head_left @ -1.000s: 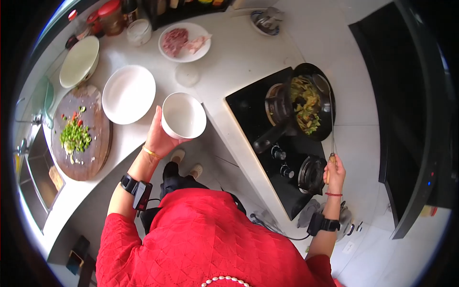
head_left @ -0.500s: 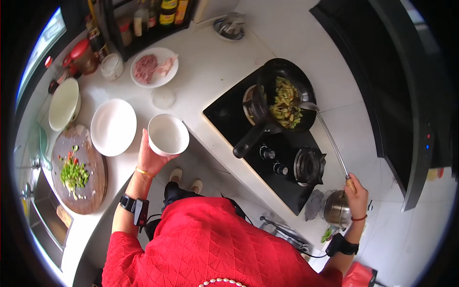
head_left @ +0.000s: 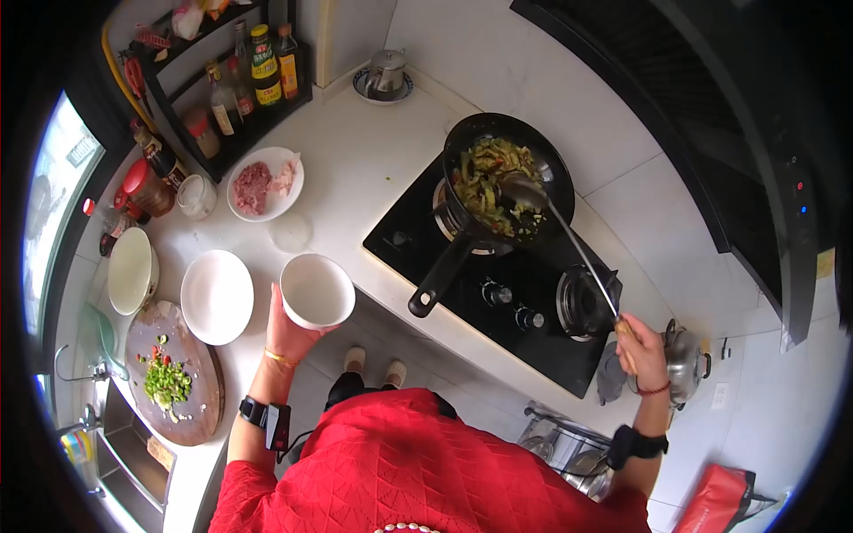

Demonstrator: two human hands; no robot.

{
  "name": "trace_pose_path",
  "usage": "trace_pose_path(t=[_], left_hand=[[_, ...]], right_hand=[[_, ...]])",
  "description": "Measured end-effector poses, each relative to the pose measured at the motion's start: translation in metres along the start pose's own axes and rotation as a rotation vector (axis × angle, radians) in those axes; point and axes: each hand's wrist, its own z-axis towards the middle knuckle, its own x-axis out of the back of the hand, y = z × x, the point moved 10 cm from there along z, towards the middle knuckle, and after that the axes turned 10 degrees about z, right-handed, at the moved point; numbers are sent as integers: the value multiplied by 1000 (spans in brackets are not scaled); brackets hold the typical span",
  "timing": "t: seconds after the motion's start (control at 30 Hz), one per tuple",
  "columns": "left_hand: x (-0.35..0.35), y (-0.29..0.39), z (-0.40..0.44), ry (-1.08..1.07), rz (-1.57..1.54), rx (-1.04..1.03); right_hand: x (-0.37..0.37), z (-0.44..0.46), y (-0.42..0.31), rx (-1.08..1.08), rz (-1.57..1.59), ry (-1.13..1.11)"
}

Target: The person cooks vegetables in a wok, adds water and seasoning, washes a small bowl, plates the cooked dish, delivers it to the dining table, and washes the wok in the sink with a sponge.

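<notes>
In the head view, my left hand (head_left: pixel 286 330) grips a plain white bowl (head_left: pixel 317 291) from its lower left side. No food shows inside it. My right hand (head_left: pixel 641 346) is closed round the wooden handle of a long metal spatula (head_left: pixel 582 253). The spatula's head rests in the cooked sliced vegetables (head_left: pixel 484 182) inside a black wok (head_left: pixel 558 173), covering some of them. The wok sits on the far burner of a black gas hob (head_left: pixel 524 280), its handle towards me. A white oval dish (head_left: pixel 216 298) stands left of the bowl.
A round chopping board (head_left: pixel 200 404) carries chopped green and red pepper, beside the sink (head_left: pixel 133 462). Raw meat lies on a white plate (head_left: pixel 293 191). Bottles (head_left: pixel 265 67) fill a black rack. A dark range hood (head_left: pixel 711 160) overhangs the right side.
The spatula's head has moved from the wok's right edge onto the vegetables. The camera view has shifted. The bowl stays in my left hand.
</notes>
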Motion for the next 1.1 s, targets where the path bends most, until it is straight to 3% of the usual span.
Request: trace_pose_path(t=[0.13, 0.27, 0.47, 0.57, 0.77, 0.87, 0.93, 1.0, 1.1], left_hand=[[11, -2, -5, 41, 18, -5], [7, -6, 0, 36, 31, 11], [-1, -5, 5, 55, 16, 14], [-4, -9, 5, -71, 31, 16], [4, 0, -1, 103, 68, -5], [5, 2, -4, 139, 93, -13], [4, 2, -5, 153, 88, -16], [2, 0, -7, 148, 81, -15], [-1, -2, -8, 131, 75, -13]], right_hand=[[-19, -1, 16, -103, 110, -135], [-39, 52, 29, 117, 57, 16], [-33, 73, 42, 196, 194, 238], [-55, 92, 65, 158, 211, 189], [-107, 83, 78, 186, 88, -8], [-103, 101, 100, 335, 96, -34], [-92, 101, 97, 127, 160, 20], [-101, 115, 96, 654, -629, 133], [-156, 124, 132, 1001, -994, 4]])
